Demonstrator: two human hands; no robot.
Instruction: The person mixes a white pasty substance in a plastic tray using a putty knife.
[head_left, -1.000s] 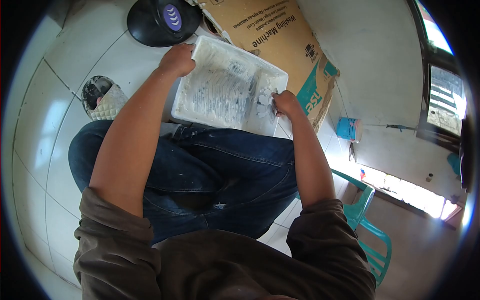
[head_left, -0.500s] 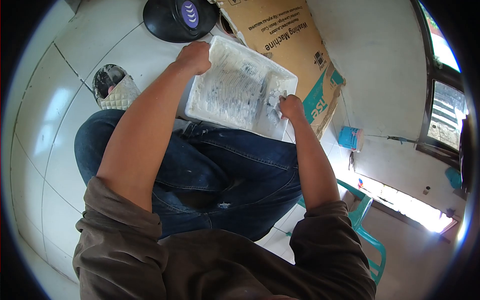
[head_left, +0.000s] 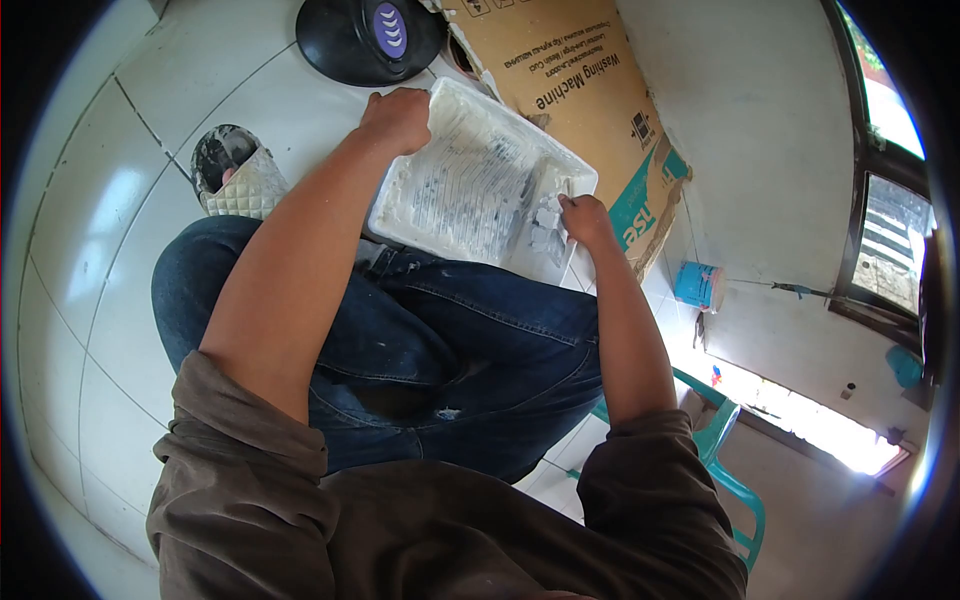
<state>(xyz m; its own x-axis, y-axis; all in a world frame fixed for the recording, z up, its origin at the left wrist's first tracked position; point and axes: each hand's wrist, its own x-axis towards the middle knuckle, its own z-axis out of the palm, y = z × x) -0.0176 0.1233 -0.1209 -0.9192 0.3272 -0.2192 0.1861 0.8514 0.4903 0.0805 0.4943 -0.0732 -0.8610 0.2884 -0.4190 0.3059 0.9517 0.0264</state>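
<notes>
A white paint tray (head_left: 470, 185), smeared with dried white paint, rests tilted against my knees in blue jeans. My left hand (head_left: 397, 118) grips the tray's far left rim. My right hand (head_left: 585, 217) is closed at the tray's right end, fingers pressed on flakes of dried paint (head_left: 545, 228) in the deep part. Whether a small tool is in that hand cannot be told.
A washing machine cardboard box (head_left: 580, 80) lies flat on the white tiled floor beyond the tray. A black round lid (head_left: 370, 40) sits at the top. A quilted sandal (head_left: 238, 175) is on the left, a blue paint can (head_left: 697, 284) and a green plastic chair (head_left: 730, 470) on the right.
The tray has tilted a little more towards me. My right hand has slid slightly down along the tray's right end. My left hand keeps its hold on the rim.
</notes>
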